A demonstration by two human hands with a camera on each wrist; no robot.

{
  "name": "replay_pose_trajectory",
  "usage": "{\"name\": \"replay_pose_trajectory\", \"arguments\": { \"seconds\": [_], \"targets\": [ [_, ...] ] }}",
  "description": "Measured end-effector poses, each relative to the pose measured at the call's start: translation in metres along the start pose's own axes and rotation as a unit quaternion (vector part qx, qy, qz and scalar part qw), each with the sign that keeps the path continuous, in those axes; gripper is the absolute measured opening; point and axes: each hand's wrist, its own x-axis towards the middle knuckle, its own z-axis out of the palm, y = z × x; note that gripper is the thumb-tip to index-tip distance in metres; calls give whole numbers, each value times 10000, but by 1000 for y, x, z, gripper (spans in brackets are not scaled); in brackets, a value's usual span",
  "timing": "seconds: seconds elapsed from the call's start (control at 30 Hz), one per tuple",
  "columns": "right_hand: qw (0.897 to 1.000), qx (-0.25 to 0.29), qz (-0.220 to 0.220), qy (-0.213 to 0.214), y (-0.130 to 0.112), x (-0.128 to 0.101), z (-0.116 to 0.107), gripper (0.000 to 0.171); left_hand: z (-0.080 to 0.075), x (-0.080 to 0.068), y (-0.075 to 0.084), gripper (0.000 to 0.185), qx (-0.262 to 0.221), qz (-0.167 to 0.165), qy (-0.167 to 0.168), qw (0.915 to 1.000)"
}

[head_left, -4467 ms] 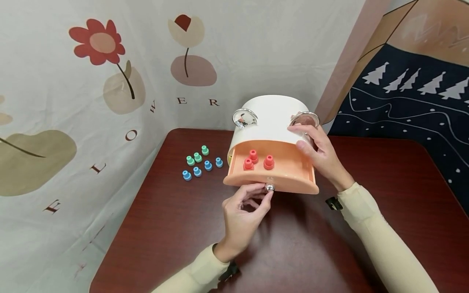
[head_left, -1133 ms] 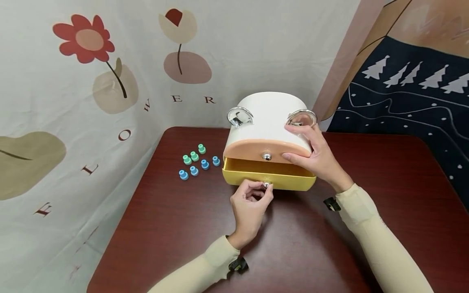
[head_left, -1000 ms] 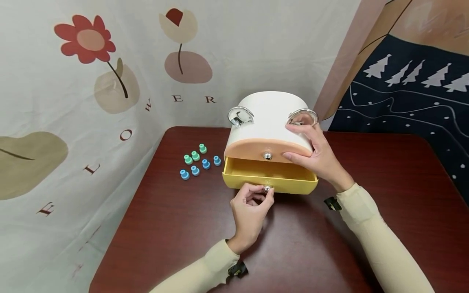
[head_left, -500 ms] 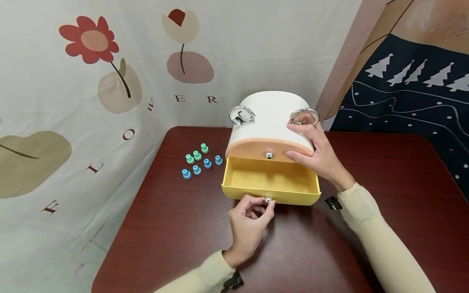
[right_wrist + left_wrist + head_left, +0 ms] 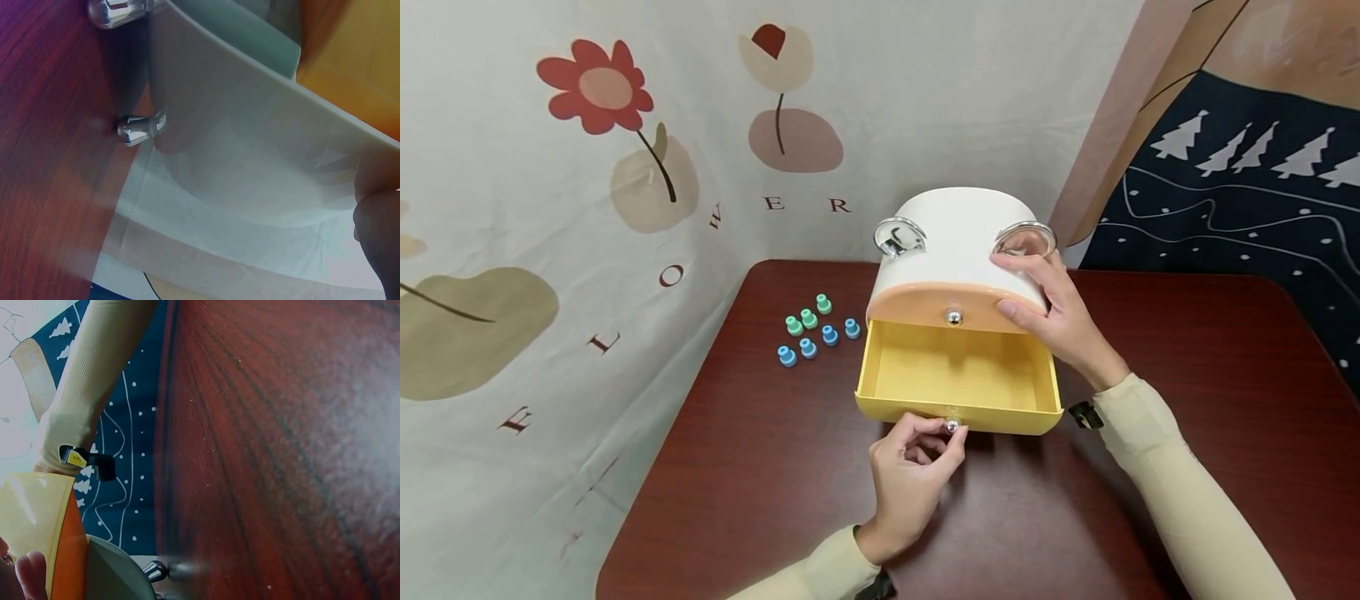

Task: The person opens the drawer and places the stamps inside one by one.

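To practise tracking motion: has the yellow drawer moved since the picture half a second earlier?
Yes. The yellow drawer has slid further out of the white organizer, toward the person, pulled by the left hand pinching its knob.

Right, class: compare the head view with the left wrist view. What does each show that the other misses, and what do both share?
Only the head view shows the green and blue pegs, the yellow drawer's inside, and the left hand pinching its silver knob. Only the left wrist view shows a metal foot under the white organiser. Both show the red-brown table and the right sleeve.
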Motion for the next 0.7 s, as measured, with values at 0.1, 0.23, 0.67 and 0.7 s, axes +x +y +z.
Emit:
{"name": "replay_pose_trajectory", "arguments": {
  "seconds": [0.1, 0.23, 0.67, 0.7],
  "targets": [
    [10000, 29, -69, 1, 1, 0, -1, 53, -1, -2, 1, 24, 25, 64, -50, 10000],
    [9998, 54, -167, 2, 2, 1, -2, 52, -3, -4, 2, 26, 56, 195, -82, 9998],
    [9998, 133, -154, 17, 3, 0, 0, 53, -7, -8, 0, 28, -41, 179, -259, 9995],
    [9998, 153, -149, 22, 3, 0, 0, 53, -8, -9, 0, 27, -60, 158, -295, 9994]
  ]
}}
